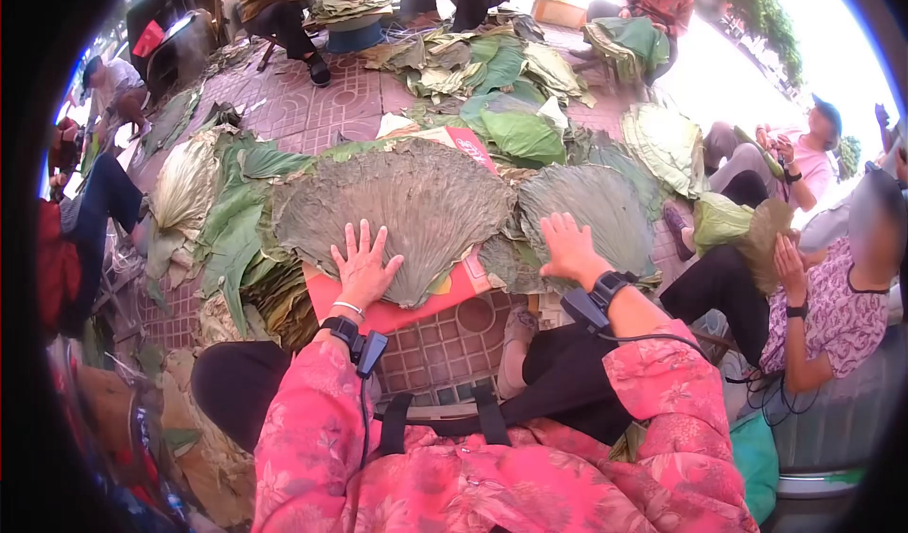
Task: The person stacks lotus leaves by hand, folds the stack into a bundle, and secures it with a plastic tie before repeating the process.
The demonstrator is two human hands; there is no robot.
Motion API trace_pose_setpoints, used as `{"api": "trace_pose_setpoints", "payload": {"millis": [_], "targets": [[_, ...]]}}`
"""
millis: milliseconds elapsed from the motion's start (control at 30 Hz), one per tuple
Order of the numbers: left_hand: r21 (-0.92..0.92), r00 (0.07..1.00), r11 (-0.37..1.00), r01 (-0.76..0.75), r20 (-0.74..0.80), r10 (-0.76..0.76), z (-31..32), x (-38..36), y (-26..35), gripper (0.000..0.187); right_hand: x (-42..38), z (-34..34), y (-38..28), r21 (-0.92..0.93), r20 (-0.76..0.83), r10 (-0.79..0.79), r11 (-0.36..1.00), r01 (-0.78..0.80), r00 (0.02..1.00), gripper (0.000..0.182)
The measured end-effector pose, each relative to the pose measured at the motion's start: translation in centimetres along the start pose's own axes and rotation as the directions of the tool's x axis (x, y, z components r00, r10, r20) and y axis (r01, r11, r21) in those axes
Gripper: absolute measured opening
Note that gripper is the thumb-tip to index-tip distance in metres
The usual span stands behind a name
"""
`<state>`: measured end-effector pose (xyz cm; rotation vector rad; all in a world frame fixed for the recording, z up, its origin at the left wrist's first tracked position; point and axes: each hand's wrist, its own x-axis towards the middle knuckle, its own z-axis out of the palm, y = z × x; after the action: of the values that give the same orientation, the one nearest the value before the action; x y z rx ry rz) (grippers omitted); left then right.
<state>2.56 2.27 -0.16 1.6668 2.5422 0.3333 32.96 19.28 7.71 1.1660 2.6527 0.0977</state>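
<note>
A wide, dried grey-brown leaf point(416, 197) lies spread over a red box point(407, 315) in front of me. My left hand point(363, 266) rests flat on its lower left part, fingers spread. To the right, my right hand point(570, 247) lies on a second grey-green leaf point(601, 211), with its fingers apart. Neither hand grips anything. The two big leaves meet or nearly touch between my hands. Under and beside them are more leaves, partly hidden.
Green and dried leaves point(232, 221) are heaped at the left, with more piles point(501, 69) ahead on the paved ground point(293, 107). Another leaf stack point(662, 145) lies at the right. Several people sit around; one at the right holds a leaf point(764, 240).
</note>
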Motion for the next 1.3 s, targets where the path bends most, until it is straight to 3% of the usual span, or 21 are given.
{"api": "trace_pose_setpoints", "payload": {"millis": [33, 100, 200, 267, 333, 367, 400, 467, 500, 567, 700, 767, 833, 900, 967, 1000, 1100, 1200, 1233, 1300], "targets": [[-0.004, 1.000, 1.000, 0.009, 0.006, -0.009, -0.2, 0.0, 0.2, 0.065, -0.5, 1.5, 1.3, -0.113, 0.081, 0.036, 0.993, -0.027, 0.996, 0.057], [-0.008, 1.000, 1.000, 0.009, 0.006, -0.009, -0.3, -0.5, 0.5, 0.065, -0.3, 5.1, 3.5, -0.176, 0.077, 0.073, 0.983, -0.058, 0.994, 0.044], [-0.037, 1.000, 0.999, 0.012, 0.006, -0.012, 0.0, -0.9, 0.2, 0.066, 0.1, 3.7, 4.9, 0.196, 0.111, 0.302, 0.927, -0.319, 0.947, 0.031], [-0.069, 1.000, 0.997, 0.027, 0.005, -0.027, -0.1, -1.0, 0.2, 0.066, 0.4, 1.8, 6.5, 0.585, -0.061, 0.479, 0.728, -0.357, 0.876, 0.030], [-0.206, 0.994, 0.978, 0.036, -0.089, -0.056, 0.4, -0.8, -0.2, 0.062, 1.1, -0.5, 8.3, 0.816, -0.115, 0.658, 0.490, -0.307, 0.744, 0.030], [-0.274, 0.988, 0.961, 0.036, -0.134, -0.075, 0.7, -0.7, -0.3, 0.060, 2.0, -0.1, 10.6, 0.761, -0.315, 0.631, 0.614, -0.209, 0.709, 0.032], [-0.228, 0.975, 0.974, -0.006, -0.217, -0.044, 0.3, -0.8, -0.3, 0.058, 3.0, -0.4, 11.8, 0.676, -0.500, 0.571, 0.727, -0.119, 0.651, 0.034], [-0.118, 0.930, 0.990, -0.079, -0.367, 0.031, -0.3, -0.9, -0.2, 0.054, 5.5, -1.8, 12.9, 0.763, -0.554, 0.601, 0.643, 0.062, 0.576, 0.032], [-0.292, 0.916, 0.944, -0.150, -0.400, 0.021, -0.1, -0.6, -0.2, 0.052, 5.7, -3.7, 12.1, 0.790, -0.571, 0.621, 0.592, 0.156, 0.537, 0.031], [-0.587, 0.887, 0.760, -0.278, -0.460, -0.031, 0.7, 0.0, -0.5, 0.049, 5.6, -8.7, 7.8, 0.809, -0.560, 0.554, 0.527, 0.261, 0.616, 0.031], [-0.942, 0.972, 0.336, 0.013, -0.068, -0.226, -0.3, 0.2, -1.3, 0.045, 6.9, -14.1, -5.2, 0.837, -0.527, 0.333, 0.365, 0.409, 0.782, 0.030], [-0.989, 0.962, 0.102, 0.107, 0.078, -0.261, -0.5, 0.5, -2.3, 0.047, 7.4, -13.8, -11.1, 0.771, -0.540, 0.136, 0.477, 0.423, 0.831, 0.028], [-0.981, 0.954, -0.166, 0.097, 0.139, -0.266, 0.0, 0.7, -3.1, 0.054, 8.3, -11.2, -16.5, 0.654, -0.546, -0.020, 0.614, 0.442, 0.838, 0.026], [-0.905, 0.957, -0.416, 0.089, 0.193, -0.216, 0.0, 0.7, -3.9, 0.058, 8.6, -7.9, -21.0, 0.652, -0.430, -0.154, 0.628, 0.424, 0.889, 0.025], [-0.843, 0.982, -0.537, 0.044, 0.135, -0.131, 1.1, 0.7, -4.8, 0.056, 8.7, -4.8, -23.8, 0.691, -0.252, -0.278, 0.619, 0.373, 0.927, 0.034], [-0.802, 0.991, -0.596, 0.029, 0.103, -0.090, 1.5, 0.6, -5.1, 0.056, 8.7, -3.1, -24.5, 0.681, -0.314, -0.297, 0.591, 0.432, 0.902, 0.035], [-0.966, 0.940, -0.257, -0.018, 0.071, -0.332, -0.5, -0.2, -3.8, 0.048, 9.2, -0.4, -25.3, 0.644, -0.442, -0.347, 0.519, 0.562, 0.827, 0.040], [-0.991, 0.832, -0.132, 0.015, 0.086, -0.549, 0.1, 0.7, -3.3, 0.033, 9.1, -0.5, -22.5, 0.646, -0.468, -0.388, 0.463, 0.607, 0.794, 0.046], [-0.994, 0.797, -0.096, 0.043, 0.092, -0.596, -0.3, 0.9, -3.1, 0.030, 9.1, -1.2, -21.2, 0.677, -0.462, -0.336, 0.464, 0.571, 0.821, 0.044], [-0.998, 0.820, 0.028, 0.059, 0.032, -0.571, -0.1, 0.9, -3.0, 0.026, 9.3, -0.8, -18.1, 0.751, -0.421, -0.230, 0.454, 0.479, 0.878, 0.042]]}}
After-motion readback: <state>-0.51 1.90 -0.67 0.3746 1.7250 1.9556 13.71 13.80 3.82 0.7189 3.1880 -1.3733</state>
